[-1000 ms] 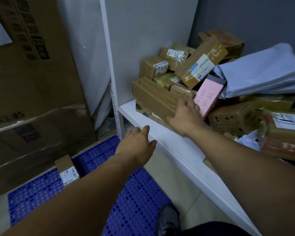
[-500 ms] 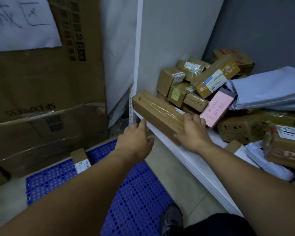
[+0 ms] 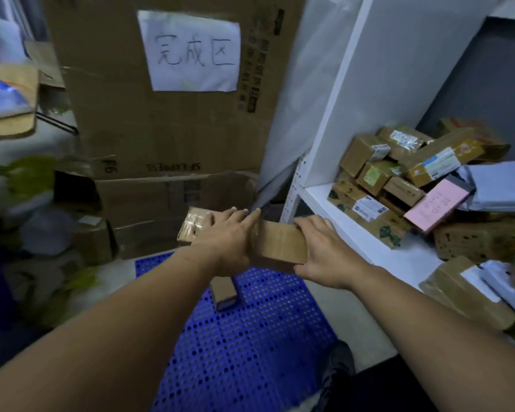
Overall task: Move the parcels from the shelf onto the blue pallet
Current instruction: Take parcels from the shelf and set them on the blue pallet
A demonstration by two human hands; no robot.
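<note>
I see the long brown carton (image 3: 280,242) over the blue pallet (image 3: 250,352), long axis running 10 to 4 o'clock. The left hand (image 3: 229,239) lays straight fingers across its top; the right hand (image 3: 324,254) curls round the 4 o'clock end. At 12 o'clock, a paper sign (image 3: 194,52) reads 完成区, above inverted SF EXPRESS.

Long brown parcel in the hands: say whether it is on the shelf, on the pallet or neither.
Neither: the left hand and right hand hold the parcel in the air above the blue pallet, beside the shelf.
</note>
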